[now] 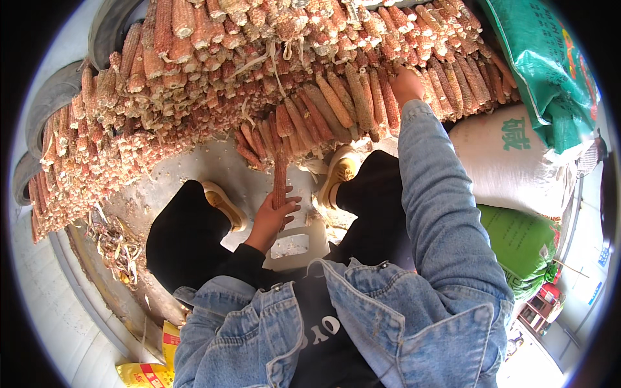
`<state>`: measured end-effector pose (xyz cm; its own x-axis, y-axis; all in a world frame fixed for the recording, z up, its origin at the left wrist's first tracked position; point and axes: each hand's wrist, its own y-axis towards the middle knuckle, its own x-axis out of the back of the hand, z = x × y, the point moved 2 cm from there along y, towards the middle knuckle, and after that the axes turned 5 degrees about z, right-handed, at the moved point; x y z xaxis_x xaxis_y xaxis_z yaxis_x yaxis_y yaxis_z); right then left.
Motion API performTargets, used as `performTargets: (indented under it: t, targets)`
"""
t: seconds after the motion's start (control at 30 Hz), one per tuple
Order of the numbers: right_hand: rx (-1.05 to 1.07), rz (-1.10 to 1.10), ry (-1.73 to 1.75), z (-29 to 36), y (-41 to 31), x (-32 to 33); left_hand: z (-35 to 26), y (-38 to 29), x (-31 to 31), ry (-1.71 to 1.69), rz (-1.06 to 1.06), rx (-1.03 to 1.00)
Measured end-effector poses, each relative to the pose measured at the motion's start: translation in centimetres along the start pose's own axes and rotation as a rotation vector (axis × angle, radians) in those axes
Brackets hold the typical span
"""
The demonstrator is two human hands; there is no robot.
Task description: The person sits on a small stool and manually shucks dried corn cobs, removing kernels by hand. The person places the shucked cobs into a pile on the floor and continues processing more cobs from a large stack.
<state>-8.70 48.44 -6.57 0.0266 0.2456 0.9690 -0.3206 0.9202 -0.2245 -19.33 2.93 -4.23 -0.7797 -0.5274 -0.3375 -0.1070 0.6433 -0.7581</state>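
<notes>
My left hand [274,216] grips the lower end of a reddish bare corncob [280,177], which stands nearly upright between my knees. Its upper end overlaps the front of the stacked corncobs [310,109]. My right arm is stretched forward, and my right hand [407,86] is at the right part of the stack. The fingertips there touch or press among the cobs; whether they close around one is hidden by the hand. Cobs in the near row lie side by side, ends toward me, with higher layers behind.
Old tyres [53,99] border the pile at left. A green woven sack [543,68], a white sack [504,155] and a bright green sack [519,242] stand at right. Dry husks [116,245] litter the floor. A pale plastic stool [310,242] shows between my legs.
</notes>
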Motion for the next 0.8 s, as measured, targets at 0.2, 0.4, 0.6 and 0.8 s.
performTargets:
  t: [0.2, 0.4, 0.6, 0.8]
  targets:
    - [-0.024, 0.012, -0.017, 0.2, -0.7, 1.7, -0.3, 0.1, -0.3, 0.002, 0.016, -0.006]
    - [-0.142, 0.088, 0.323, -1.4, -0.6, 4.9, -0.4, -0.7, -0.7, 0.004, 0.044, -0.031]
    - [-0.046, -0.17, 0.753, 1.8, 1.0, 7.9, -0.1, -0.9, -0.6, -0.003, 0.041, -0.033]
    - [0.017, -0.079, 0.56, 5.7, 5.9, 9.5, -0.3, -0.5, -0.2, 0.006, 0.025, -0.035]
